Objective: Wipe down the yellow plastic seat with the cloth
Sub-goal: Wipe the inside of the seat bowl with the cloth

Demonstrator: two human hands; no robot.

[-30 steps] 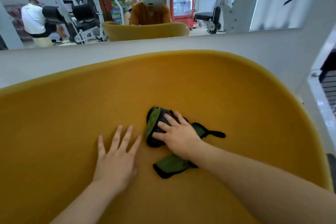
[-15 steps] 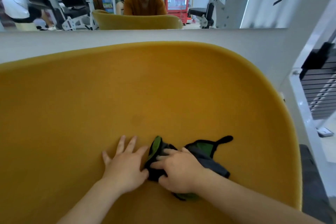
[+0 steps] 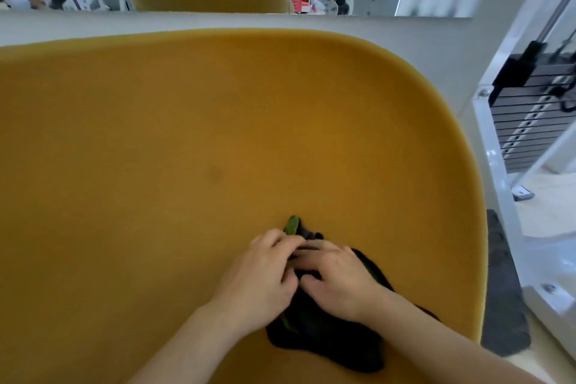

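Earlier flat on seat (image 3: 187, 150), left hand (image 3: 261, 277) now joins right hand (image 3: 338, 279); both hands grip bunched cloth (image 3: 324, 337)

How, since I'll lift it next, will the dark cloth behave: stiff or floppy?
Probably floppy: the cloth lies bunched in folds on the yellow seat. Likely light, being thin fabric. It may slide easily on the smooth seat.

The left hand (image 3: 261, 277) and right hand (image 3: 339, 277) are hiding the middle of the cloth (image 3: 324, 333), and the right fingers (image 3: 307, 251) are blurring, leaving their grip unclear. The left and bottom edges are cutting off the yellow seat (image 3: 187, 134).
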